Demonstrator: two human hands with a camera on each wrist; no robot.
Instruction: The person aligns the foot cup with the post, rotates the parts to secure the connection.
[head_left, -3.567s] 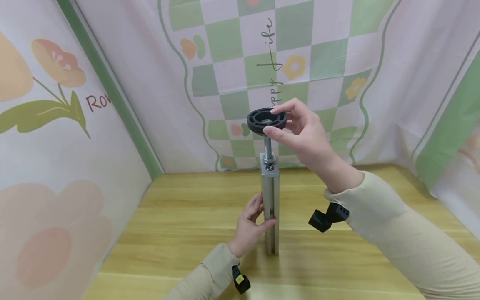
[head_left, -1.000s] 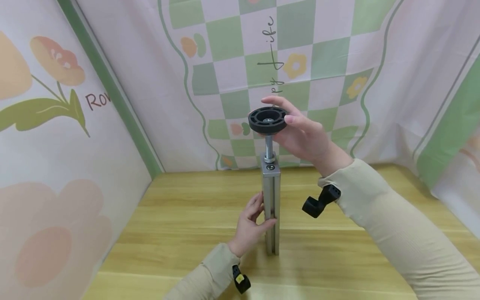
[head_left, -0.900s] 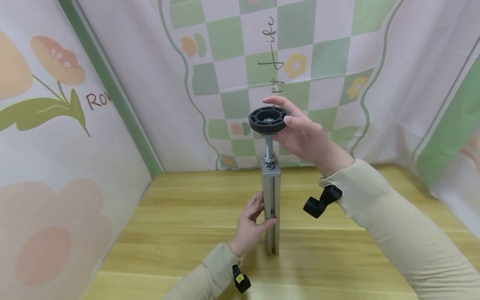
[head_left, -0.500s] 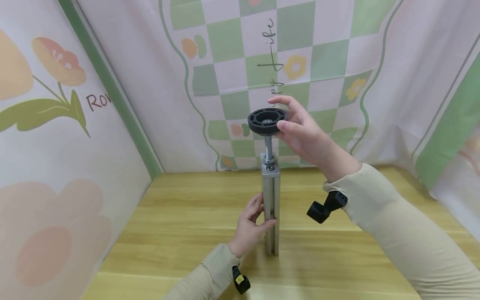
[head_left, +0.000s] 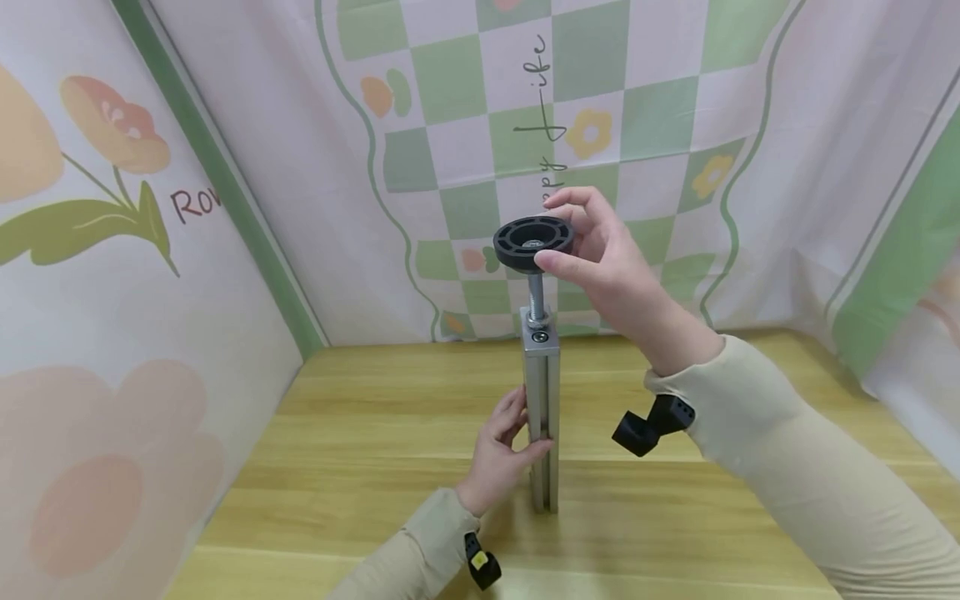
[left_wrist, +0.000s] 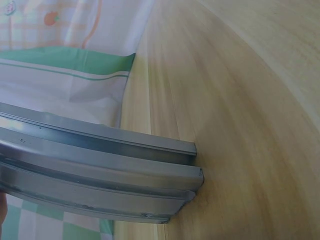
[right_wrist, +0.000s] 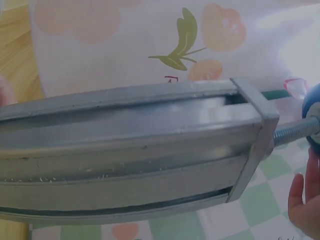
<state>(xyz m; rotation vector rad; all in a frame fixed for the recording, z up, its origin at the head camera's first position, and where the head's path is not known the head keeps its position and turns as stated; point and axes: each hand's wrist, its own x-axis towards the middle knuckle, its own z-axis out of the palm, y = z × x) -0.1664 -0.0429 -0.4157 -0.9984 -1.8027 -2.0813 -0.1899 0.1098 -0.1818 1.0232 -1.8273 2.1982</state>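
Note:
An aluminium profile (head_left: 542,392) stands upright on the table, capped by a metal end plate (head_left: 550,343). From the plate rises a threaded rod (head_left: 536,292) with a nut at its base, topped by a black round levelling foot (head_left: 513,257). Low on the profile, my left hand (head_left: 493,458) grips its sides between thumb and fingers. My right hand (head_left: 615,271) holds the foot's rim at the right, thumb in front and fingers behind. The left wrist view has the profile's lower end (left_wrist: 170,175) against the wood. The right wrist view shows the rod (right_wrist: 295,132) entering the plate.
The wooden table (head_left: 360,433) lies beneath. A patterned cloth (head_left: 660,108) hangs just behind, and another cloth wall (head_left: 247,283) stands at the left. Black wrist mounts (head_left: 652,425) are attached at both cuffs.
Over the last second my right thumb has slid leftward along the front of the foot's rim, and the wrist has turned. My left hand and the profile stay in place.

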